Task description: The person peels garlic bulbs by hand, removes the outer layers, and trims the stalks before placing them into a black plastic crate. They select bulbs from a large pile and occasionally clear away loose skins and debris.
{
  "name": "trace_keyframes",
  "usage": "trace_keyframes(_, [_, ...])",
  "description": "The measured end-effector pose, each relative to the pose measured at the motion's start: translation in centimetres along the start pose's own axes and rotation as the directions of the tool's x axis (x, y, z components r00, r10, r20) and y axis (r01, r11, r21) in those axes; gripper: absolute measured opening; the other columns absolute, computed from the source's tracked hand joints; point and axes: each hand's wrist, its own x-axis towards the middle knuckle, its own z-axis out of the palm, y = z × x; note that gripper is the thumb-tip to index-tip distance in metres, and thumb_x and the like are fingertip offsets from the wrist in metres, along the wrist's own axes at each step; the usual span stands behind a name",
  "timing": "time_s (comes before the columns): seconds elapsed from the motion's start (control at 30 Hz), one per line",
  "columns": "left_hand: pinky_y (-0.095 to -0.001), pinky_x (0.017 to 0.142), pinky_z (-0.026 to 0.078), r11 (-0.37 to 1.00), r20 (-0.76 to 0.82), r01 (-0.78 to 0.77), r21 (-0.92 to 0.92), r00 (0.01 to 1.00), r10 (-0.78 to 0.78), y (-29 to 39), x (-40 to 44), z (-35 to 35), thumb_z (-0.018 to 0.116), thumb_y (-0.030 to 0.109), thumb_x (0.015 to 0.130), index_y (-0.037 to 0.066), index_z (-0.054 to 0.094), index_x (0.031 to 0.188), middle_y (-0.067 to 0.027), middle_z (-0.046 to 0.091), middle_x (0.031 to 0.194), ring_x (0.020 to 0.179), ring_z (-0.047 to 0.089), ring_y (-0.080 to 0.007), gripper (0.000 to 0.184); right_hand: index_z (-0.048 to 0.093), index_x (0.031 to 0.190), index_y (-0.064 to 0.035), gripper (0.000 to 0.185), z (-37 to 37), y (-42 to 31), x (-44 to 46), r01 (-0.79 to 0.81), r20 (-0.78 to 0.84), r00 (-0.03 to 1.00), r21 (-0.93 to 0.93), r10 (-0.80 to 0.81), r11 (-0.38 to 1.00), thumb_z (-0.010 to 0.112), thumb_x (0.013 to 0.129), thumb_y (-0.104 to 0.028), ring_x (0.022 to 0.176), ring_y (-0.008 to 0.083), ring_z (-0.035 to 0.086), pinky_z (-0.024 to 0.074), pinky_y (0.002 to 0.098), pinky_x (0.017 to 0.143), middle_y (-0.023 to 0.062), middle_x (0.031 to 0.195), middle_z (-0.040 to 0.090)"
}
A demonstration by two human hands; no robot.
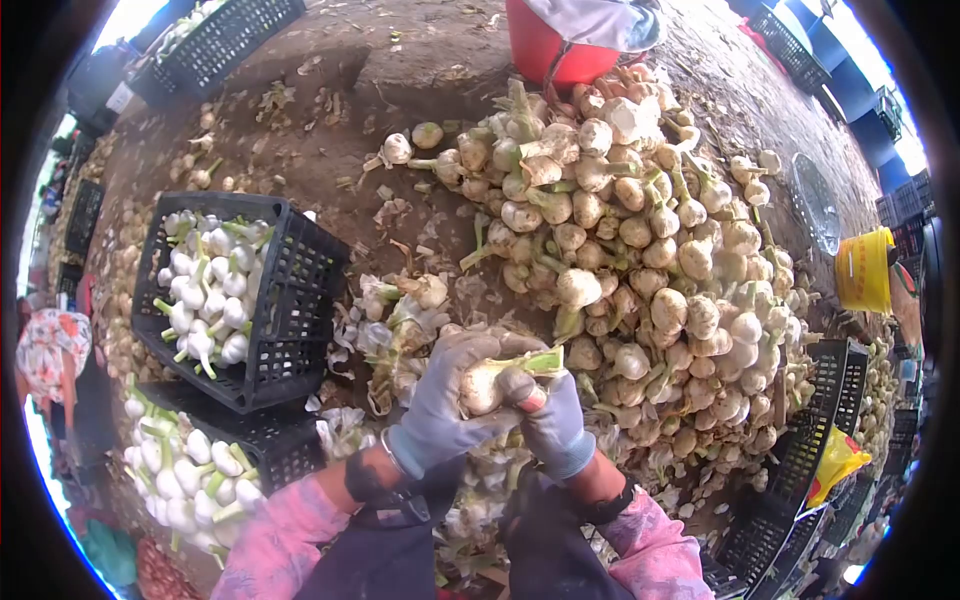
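Observation:
A garlic bulb (484,389) with a short cut green stem is between my two gloved hands, in front of my knees. My left hand (437,396) wraps round the bulb from the left. From the other side my right hand (553,417) grips it by the stem, its thumb pressed near the stem's base; a reddish-orange band shows on that thumb. Whether a tool is in the right hand cannot be made out. Just beyond the hands lies a big heap of untrimmed garlic (640,260), with loose peeled skins (395,325) to its left.
A black crate (300,290) of clean white garlic stands tilted at the left, with more white garlic (185,475) below it. A red bucket (560,50) stands behind the heap. Black crates (830,400) and a yellow bucket (865,270) are at the right. Another person (55,345) is at the far left.

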Motion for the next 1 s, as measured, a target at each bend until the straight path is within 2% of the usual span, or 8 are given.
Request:
trace_keyframes(0.17, [-0.0361,0.104,0.041,0.985,0.023,-0.064,0.158,0.998,0.061,0.0,-0.2,-0.9,0.089,0.014,0.065,0.003,0.046,0.131,-0.0123,0.044,0.131,0.121,0.049,-0.0227,0.079,0.052,0.133,0.0038,0.047,0.6,-0.8,-0.3,-0.085,0.042,0.996,0.058,0.083,0.995,0.067,0.093,-0.017,0.108,0.0144,0.059,0.0462,0.0297,0.097,0.0091,0.120,0.064])
trace_keyframes(0.37, [-0.0310,0.097,0.047,0.829,0.009,0.334,-0.450,0.929,-0.369,1.6,-0.3,-0.7,0.083,0.016,0.073,0.001,0.047,0.132,-0.0087,0.052,0.125,0.111,0.055,-0.0161,0.071,0.051,0.134,0.0036,0.049,-0.5,0.3,-0.9,-0.029,0.106,0.994,-0.059,0.035,0.998,0.068,0.093,-0.017,0.109,0.0128,0.058,0.0458,0.0289,0.097,0.0068,0.120,0.064])
trace_keyframes(0.47, [-0.0259,0.085,0.051,0.868,0.021,0.283,-0.408,0.953,-0.301,0.8,-0.4,-1.1,0.073,0.010,0.083,0.004,0.046,0.132,-0.0057,0.057,0.117,0.103,0.058,-0.0119,0.056,0.058,0.130,-0.0006,0.046,-0.8,1.7,-1.0,0.138,0.107,0.986,-0.079,-0.129,0.987,0.071,0.089,-0.017,0.106,0.0145,0.060,0.0462,0.0292,0.095,0.0055,0.115,0.065])
trace_keyframes(0.7, [-0.0384,0.091,0.054,0.258,0.676,0.832,-0.491,0.551,-0.490,0.4,-2.4,-2.7,0.075,0.027,0.083,-0.001,0.038,0.137,-0.0133,0.059,0.122,0.106,0.064,-0.0256,0.071,0.072,0.115,-0.0176,0.045,-1.6,-3.4,2.5,0.690,0.564,0.723,-0.624,-0.399,0.367,0.076,0.070,-0.017,0.094,0.0241,0.062,0.0435,0.0356,0.087,0.0032,0.102,0.067])
trace_keyframes(0.8, [-0.0403,0.085,0.056,0.293,0.736,0.849,-0.439,0.527,-0.425,0.5,-2.7,-2.5,0.072,0.034,0.085,0.000,0.040,0.135,-0.0175,0.061,0.117,0.096,0.068,-0.0285,0.068,0.068,0.120,-0.0126,0.047,-1.1,-1.6,4.0,0.609,0.636,0.734,-0.462,-0.238,0.644,0.076,0.074,-0.009,0.094,0.0243,0.064,0.0483,0.0363,0.091,0.0062,0.104,0.066])
trace_keyframes(0.9, [-0.0358,0.085,0.055,0.124,0.595,0.717,-0.686,0.650,-0.473,0.0,-2.8,-2.9,0.057,0.016,0.092,0.002,0.038,0.141,-0.0156,0.058,0.125,0.102,0.064,-0.0237,0.055,0.064,0.124,-0.0082,0.047,-2.9,0.1,5.3,0.243,-0.045,0.963,-0.289,-0.267,0.926,0.075,0.079,-0.005,0.094,0.0186,0.063,0.0507,0.0312,0.090,0.0080,0.105,0.065])
trace_keyframes(0.93, [-0.0396,0.087,0.057,0.124,0.462,0.577,-0.807,0.749,-0.475,0.2,-2.8,-2.6,0.054,0.012,0.092,0.004,0.036,0.144,-0.0153,0.058,0.128,0.101,0.066,-0.0267,0.055,0.059,0.129,-0.0046,0.050,-4.3,-1.4,4.6,0.285,0.042,0.931,-0.704,-0.362,0.651,0.075,0.082,-0.007,0.095,0.0138,0.062,0.0505,0.0261,0.086,0.0086,0.105,0.064])
trace_keyframes(1.0, [-0.0385,0.086,0.056,0.114,0.433,0.551,-0.827,0.753,-0.496,-1.5,-3.3,-3.1,0.051,0.011,0.096,0.004,0.038,0.143,-0.0134,0.058,0.128,0.111,0.062,-0.0239,0.049,0.057,0.132,-0.0040,0.057,-4.4,-1.6,2.1,0.247,0.211,0.965,-0.536,-0.155,0.807,0.079,0.081,-0.013,0.095,0.0152,0.061,0.0493,0.0287,0.084,0.0073,0.105,0.064])
